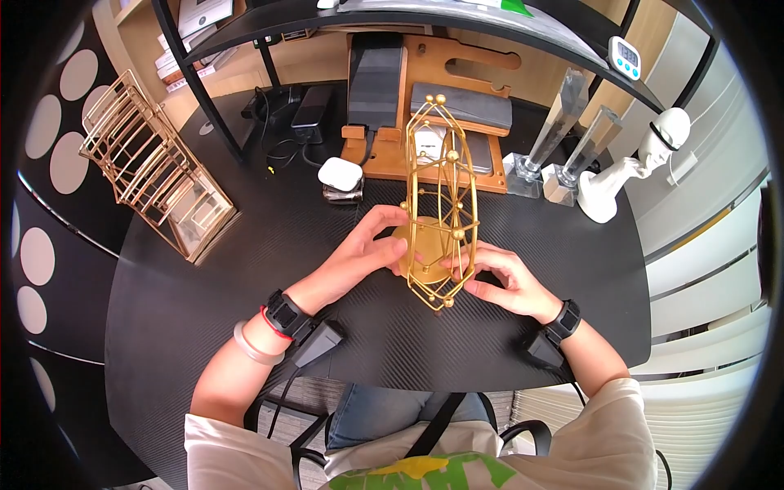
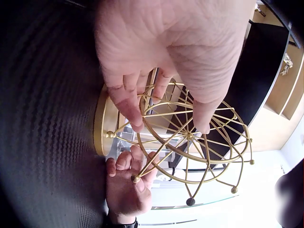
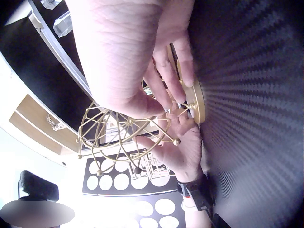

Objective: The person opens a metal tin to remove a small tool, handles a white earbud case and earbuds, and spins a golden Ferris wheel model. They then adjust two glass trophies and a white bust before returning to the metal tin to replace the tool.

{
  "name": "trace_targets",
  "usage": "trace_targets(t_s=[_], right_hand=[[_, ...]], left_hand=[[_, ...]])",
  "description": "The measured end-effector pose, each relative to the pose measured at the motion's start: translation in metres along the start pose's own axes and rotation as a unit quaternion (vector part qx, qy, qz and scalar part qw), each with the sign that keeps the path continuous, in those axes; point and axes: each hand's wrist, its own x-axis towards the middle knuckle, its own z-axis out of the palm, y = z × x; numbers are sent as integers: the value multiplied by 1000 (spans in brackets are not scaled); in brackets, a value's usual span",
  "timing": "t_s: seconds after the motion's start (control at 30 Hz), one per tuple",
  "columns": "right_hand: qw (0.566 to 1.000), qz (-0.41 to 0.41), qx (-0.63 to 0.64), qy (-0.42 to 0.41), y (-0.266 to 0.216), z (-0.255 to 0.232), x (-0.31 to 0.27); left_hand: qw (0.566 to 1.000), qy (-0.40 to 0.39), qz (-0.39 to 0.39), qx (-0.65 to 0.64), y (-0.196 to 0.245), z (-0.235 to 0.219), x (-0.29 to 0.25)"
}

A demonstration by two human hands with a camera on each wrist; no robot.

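A dark, textured surface [image 1: 392,347] is set before a black shelf [image 1: 392,28], with a bookcase behind to the left. At its middle, in front of the wooden organiser [image 1: 420,73], a gold Ferris wheel ornament [image 1: 458,234] is stood upright, its round base [image 1: 426,224] apparently resting flat.

The wheel's frame is grasped low on one side by the left hand [image 1: 367,245], thumb and fingers being placed about the wires. On the other side, the lower rim seems to be pinched in the grip of the right hand [image 1: 510,282], though how firmly cannot be told.

The step in hand is judged to be the steadying or adjusting of the wheel on its base. For the next move, an even hold seems to be called for, so that the thin wires are not bent and the base is not tipped.

In the organiser, a phone [image 1: 376,82] is propped upright and a dark grey case [image 1: 461,108] is held on a ledge. The small white case [image 1: 340,174] is closed, so its contents cannot be seen. Within the gold wire house [image 1: 155,163], smaller wire frames can be made out.
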Motion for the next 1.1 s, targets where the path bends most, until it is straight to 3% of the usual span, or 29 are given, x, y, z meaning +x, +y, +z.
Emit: trace_targets(t_s=[1.03, 1.1], right_hand=[[1000, 14, 15, -21, -1, -1, -2], [999, -34, -21, -30, 4, -2, -1]], left_hand=[[999, -27, -27, -28, 5, 1, -5], [999, -27, -32, -20, 4, 1, -5]])
